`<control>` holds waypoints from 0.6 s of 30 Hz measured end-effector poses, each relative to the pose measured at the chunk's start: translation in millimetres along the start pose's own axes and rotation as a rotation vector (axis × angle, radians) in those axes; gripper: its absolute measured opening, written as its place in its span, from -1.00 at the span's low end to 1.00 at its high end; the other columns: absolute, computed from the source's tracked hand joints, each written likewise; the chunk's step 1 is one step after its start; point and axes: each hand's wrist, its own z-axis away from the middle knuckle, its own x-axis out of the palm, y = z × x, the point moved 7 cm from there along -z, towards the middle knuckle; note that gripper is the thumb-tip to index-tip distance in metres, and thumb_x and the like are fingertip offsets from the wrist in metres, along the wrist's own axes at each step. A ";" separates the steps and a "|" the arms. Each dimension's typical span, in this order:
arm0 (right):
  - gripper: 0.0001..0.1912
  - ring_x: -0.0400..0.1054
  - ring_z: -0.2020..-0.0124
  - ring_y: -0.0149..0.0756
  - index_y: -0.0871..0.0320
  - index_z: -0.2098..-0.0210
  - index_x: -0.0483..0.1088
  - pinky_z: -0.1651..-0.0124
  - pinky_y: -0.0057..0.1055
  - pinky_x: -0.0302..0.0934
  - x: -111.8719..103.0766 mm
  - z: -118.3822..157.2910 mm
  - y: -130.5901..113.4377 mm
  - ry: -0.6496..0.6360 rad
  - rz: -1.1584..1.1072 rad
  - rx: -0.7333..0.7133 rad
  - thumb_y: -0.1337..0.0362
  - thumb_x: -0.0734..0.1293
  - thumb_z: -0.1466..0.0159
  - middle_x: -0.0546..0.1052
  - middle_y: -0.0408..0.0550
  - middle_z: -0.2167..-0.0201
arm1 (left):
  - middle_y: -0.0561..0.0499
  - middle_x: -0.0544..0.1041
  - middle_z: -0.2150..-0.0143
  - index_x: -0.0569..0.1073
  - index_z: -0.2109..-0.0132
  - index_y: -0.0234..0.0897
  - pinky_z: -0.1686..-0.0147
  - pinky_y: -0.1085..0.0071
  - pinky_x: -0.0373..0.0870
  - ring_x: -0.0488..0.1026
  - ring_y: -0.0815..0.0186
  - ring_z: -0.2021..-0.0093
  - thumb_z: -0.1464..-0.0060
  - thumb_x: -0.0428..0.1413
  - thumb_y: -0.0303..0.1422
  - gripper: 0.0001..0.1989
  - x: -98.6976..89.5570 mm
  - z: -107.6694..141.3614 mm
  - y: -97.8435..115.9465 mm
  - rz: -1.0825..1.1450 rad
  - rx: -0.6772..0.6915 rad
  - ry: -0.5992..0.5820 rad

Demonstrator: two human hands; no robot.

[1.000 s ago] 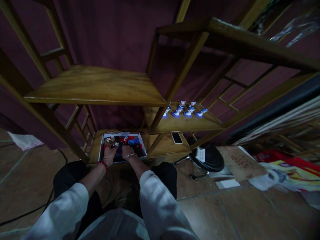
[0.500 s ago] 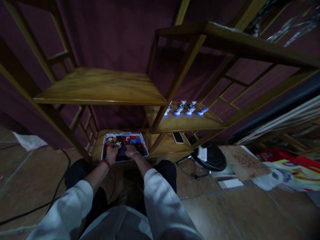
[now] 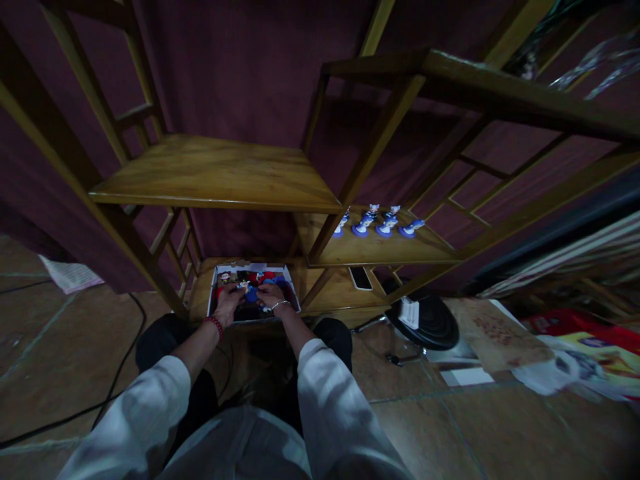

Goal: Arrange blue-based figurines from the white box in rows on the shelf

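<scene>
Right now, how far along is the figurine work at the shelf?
Done: four figurines stand in a row on the middle shelf. In hand: left hand and right hand are in the box, around a blue piece. Left: more pieces in the box.

On the middle shelf [image 3: 380, 250] I see a row of small blue-based figurines [image 3: 377, 221], standing near its back edge. A dark phone [image 3: 361, 278] lies flat on the bottom board below, and a round black stand base [image 3: 427, 321] sits on the tiled floor just right of it. A black cable [image 3: 80, 413] runs across the floor at my left.
</scene>
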 end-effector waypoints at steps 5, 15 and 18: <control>-0.68 0.37 0.56 -0.47 0.34 0.11 0.34 0.50 -0.58 0.26 -0.5 2.3 2.1 0.007 -0.111 0.024 0.46 0.24 -0.12 0.50 0.03 0.35 | 0.02 0.47 0.43 0.37 0.27 -0.35 0.39 0.45 0.34 0.43 0.37 0.42 0.24 0.22 -0.38 -0.69 3.4 2.8 -0.8 -0.016 -0.014 -0.061; -0.73 0.39 0.48 -0.46 0.17 0.18 0.42 0.42 -0.55 0.32 -1.2 5.6 3.4 -0.028 -0.171 -0.029 0.40 0.24 -0.12 0.49 -0.13 0.42 | -0.01 0.48 0.37 0.43 0.35 -0.36 0.43 0.48 0.30 0.40 0.36 0.37 0.30 0.23 -0.36 -0.73 6.8 6.5 -0.1 -0.050 0.049 -0.140; -0.77 0.39 0.48 -0.44 0.17 0.22 0.45 0.41 -0.54 0.33 -2.6 3.0 5.5 -0.007 -0.103 -0.068 0.33 0.24 -0.14 0.49 -0.14 0.45 | 0.00 0.48 0.39 0.44 0.36 -0.36 0.44 0.49 0.31 0.40 0.36 0.38 0.30 0.23 -0.36 -0.73 7.3 5.0 -1.4 -0.061 0.041 -0.144</control>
